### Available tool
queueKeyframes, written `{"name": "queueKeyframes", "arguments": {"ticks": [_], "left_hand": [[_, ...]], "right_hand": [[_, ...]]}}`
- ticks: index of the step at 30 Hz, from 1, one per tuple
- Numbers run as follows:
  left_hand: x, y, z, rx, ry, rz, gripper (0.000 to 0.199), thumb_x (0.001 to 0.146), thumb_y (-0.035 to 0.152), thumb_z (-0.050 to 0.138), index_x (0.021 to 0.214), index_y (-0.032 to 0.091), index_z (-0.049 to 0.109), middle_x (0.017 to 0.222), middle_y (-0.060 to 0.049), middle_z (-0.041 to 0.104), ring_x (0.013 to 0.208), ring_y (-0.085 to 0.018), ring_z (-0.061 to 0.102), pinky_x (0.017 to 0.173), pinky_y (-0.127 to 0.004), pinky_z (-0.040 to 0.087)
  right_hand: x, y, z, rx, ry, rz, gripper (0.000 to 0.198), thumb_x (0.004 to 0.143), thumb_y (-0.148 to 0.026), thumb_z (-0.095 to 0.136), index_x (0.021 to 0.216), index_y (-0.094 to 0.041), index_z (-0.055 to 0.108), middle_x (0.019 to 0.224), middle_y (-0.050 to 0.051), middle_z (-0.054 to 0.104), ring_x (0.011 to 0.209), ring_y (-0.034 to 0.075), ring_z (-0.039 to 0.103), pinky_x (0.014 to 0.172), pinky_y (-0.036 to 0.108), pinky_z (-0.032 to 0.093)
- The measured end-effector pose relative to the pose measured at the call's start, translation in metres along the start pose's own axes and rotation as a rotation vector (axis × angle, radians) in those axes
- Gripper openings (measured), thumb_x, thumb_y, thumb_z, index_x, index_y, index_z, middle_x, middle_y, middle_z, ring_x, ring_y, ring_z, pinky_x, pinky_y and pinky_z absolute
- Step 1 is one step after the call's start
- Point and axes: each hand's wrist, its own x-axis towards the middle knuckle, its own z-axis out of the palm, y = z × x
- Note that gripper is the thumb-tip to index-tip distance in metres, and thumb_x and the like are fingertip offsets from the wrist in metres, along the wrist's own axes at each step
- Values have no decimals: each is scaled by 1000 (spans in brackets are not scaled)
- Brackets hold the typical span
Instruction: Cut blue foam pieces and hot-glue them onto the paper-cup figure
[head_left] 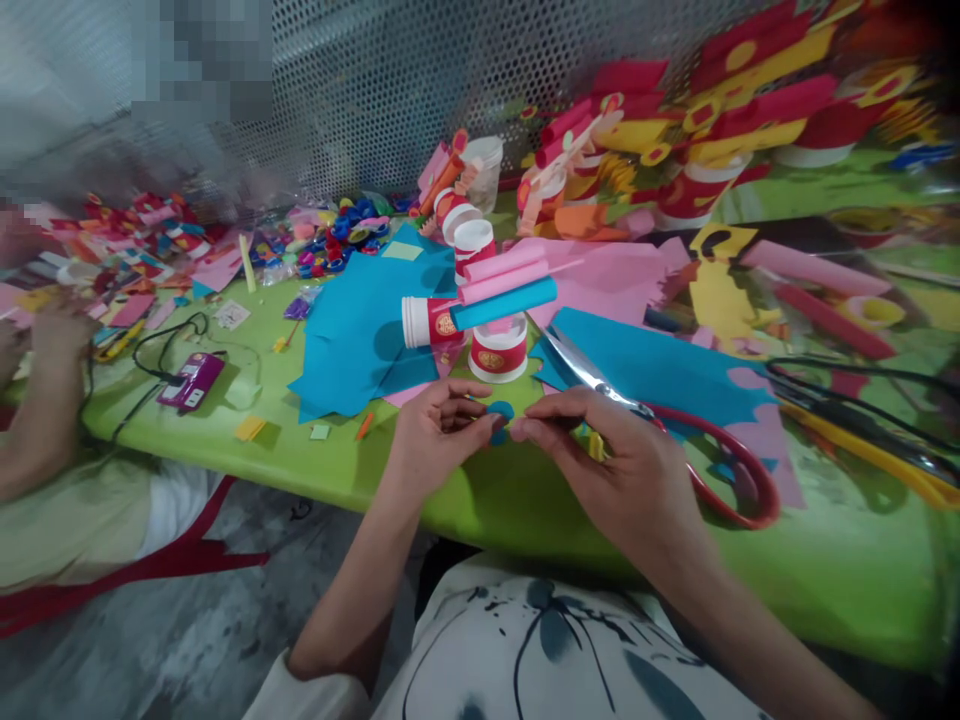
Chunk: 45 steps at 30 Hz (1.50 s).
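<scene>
My left hand [439, 432] pinches a small round piece of blue paper [501, 409] between thumb and fingers above the near edge of the table. Close by on its right, my right hand [611, 455] has thumb and forefinger pressed together; whatever is between them is too small to tell. Just beyond my hands are a red and white paper cup [498, 350] standing up and another paper cup [429, 321] on its side. Rolled pink paper [504, 274] and a blue paper roll [510, 303] lie over them. Scissors [739, 470] with red handles rest beside my right hand.
Blue paper sheets [352, 330] and a pink sheet [600, 270] spread over the green table [262, 380]. Finished-looking paper cup figures [697, 190] stand at the back right. A yellow-handled tool [877, 450] lies far right. At left, a purple box [192, 381] has a cable, near another person's arm [45, 400].
</scene>
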Motion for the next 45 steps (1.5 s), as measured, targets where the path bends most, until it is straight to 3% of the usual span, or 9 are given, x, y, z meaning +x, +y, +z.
{"name": "queueKeyframes", "arguments": {"ticks": [8,18,24,30,35,40,45], "left_hand": [[-2,13,17,-31,-147,-2,26,73,33,89,90,17,78,81,-5,80,61,-15,71,60,-27,61],[-6,30,31,-25,-180,75,20,80,29,84,96,18,80,83,-4,80,67,-15,72,67,-26,61],[-2,44,49,-76,-258,90,20,84,38,82,92,20,80,66,0,73,57,-11,69,53,-20,49],[10,66,92,-182,-401,4,22,80,38,84,87,18,80,70,-2,76,60,-13,72,48,-18,46],[10,86,127,-145,-425,117,14,80,29,83,87,17,79,80,-3,80,72,-17,78,62,-23,60],[6,87,149,-120,-438,247,13,84,28,79,90,17,78,81,-3,80,75,-19,78,70,-28,64],[11,81,156,-146,-474,193,24,84,39,81,92,17,78,82,-5,81,78,-20,78,71,-28,63]], "right_hand": [[-4,3,-4,-55,78,33,15,98,-30,67,111,-23,69,96,4,78,83,20,72,74,33,55],[-1,2,-15,-7,137,67,17,96,-31,68,110,-22,72,89,3,72,79,19,68,72,32,52],[-2,-15,-46,31,184,116,19,95,-37,69,82,-23,69,77,1,68,71,17,61,66,30,48],[-8,-19,-85,361,205,312,34,86,-56,76,82,-22,72,72,0,66,64,15,57,54,27,44],[-14,-13,-119,488,264,370,42,85,-63,74,82,-22,75,70,-1,65,61,13,55,55,25,46],[-14,-8,-140,457,276,343,31,79,-52,84,86,-22,77,74,-1,70,64,13,58,59,26,48],[-11,-2,-148,437,311,366,30,79,-49,85,81,-21,77,74,0,71,64,12,57,58,25,46]]}}
